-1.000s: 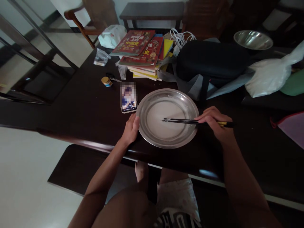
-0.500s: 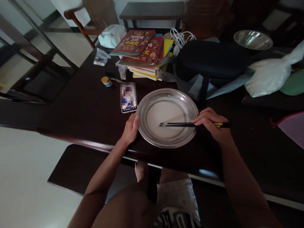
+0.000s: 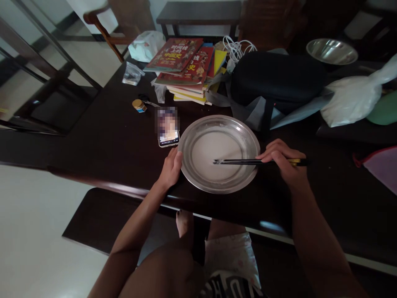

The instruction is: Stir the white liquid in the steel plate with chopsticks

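Note:
A wide metal basin (image 3: pixel 189 176) stands on the dark table near its front edge. White liquid (image 3: pixel 211 151) covers its bottom. My left hand (image 3: pixel 171 169) grips the basin's left rim, thumb on the rim and the fingers partly hidden beneath. In my right hand (image 3: pixel 283 161) is a pair of black chopsticks (image 3: pixel 238 162) with gold bands near the top. They cross the right rim, and their tips, coated white, reach the liquid at about the basin's middle. A lit phone (image 3: pixel 168 128) lies just beyond my left hand.
Beyond the basin lie stacked books (image 3: pixel 186 78), a black case (image 3: pixel 276 78) and a white cable (image 3: pixel 235 47). Scissors (image 3: pixel 149 101) and a small gold-lidded jar (image 3: pixel 138 105) sit left. On the right are a white plastic bag (image 3: pixel 350 99), a steel bowl (image 3: pixel 331 51) and a pink cloth (image 3: pixel 383 167).
My right hand and the chopsticks have shifted a little to the right and slightly up, away from the basin's rim. The phone's picture differs. My left hand has stayed put.

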The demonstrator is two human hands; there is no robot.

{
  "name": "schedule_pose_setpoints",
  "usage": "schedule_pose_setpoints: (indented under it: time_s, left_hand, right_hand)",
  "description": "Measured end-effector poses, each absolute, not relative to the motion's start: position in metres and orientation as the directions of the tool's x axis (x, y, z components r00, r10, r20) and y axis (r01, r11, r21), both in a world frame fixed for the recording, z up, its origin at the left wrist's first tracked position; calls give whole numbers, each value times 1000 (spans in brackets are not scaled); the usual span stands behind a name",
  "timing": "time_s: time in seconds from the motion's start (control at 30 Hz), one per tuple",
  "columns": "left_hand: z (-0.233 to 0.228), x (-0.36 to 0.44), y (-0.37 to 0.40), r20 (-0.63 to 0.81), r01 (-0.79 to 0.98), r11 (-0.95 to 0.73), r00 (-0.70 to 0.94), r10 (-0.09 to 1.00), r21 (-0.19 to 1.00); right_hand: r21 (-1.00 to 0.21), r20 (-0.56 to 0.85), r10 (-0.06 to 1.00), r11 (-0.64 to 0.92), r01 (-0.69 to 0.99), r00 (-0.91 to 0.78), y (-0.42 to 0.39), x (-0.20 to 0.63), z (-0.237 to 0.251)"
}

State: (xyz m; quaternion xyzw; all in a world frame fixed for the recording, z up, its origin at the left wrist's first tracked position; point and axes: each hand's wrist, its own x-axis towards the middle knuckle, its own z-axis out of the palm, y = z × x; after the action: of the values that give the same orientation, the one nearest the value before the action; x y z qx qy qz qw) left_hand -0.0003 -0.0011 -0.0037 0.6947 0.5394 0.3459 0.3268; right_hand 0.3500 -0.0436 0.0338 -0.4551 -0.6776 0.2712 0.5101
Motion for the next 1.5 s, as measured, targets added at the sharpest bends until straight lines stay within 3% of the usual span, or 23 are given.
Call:
schedule_pose_setpoints:
  time_s: [0.43,0.6,0.77,1.5]
  left_hand:
    - [-4,-1,-1,118,505,-186,163,980,843]
    - [-4,0,-1,126,504,-196,170,977,841]
    - [-3,0,-2,122,517,-197,176,977,833]
    - [-5,-1,-1,130,527,-208,181,975,824]
  right_hand:
    - [-822,415,901,430,374,-125,-43,349,35]
    - [-828,436,899,423,368,-51,-44,349,35]
    - [-822,420,899,434,368,-121,-44,349,34]
    - [-816,453,889,444,370,-68,-43,351,32]
